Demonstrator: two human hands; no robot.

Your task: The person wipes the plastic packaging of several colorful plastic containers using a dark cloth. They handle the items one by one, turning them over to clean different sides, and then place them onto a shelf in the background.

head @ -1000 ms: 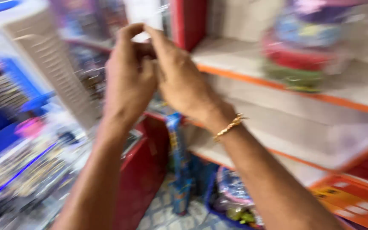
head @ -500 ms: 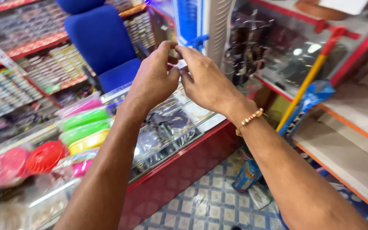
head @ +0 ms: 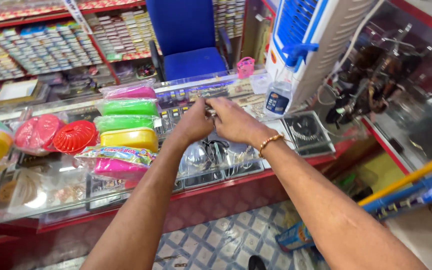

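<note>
A small thin object [head: 210,111] is pinched between the left hand [head: 194,121] and the right hand [head: 234,120], both closed narrowly on it with fingertips meeting. It is held just above the glass counter [head: 276,131], over the middle of its top. The object is mostly hidden by the fingers; what it is cannot be told, and its long axis appears to run roughly across the counter, from hand to hand. A beaded bracelet [head: 270,143] is worn on the right wrist. On the counter, left of the hands, a stack of coloured plastic boxes [head: 126,127] is seen; to the right, a clear bottle [head: 279,92] stands near a white cooler [head: 321,37]. Behind the counter a blue chair [head: 186,37] is placed.
</note>
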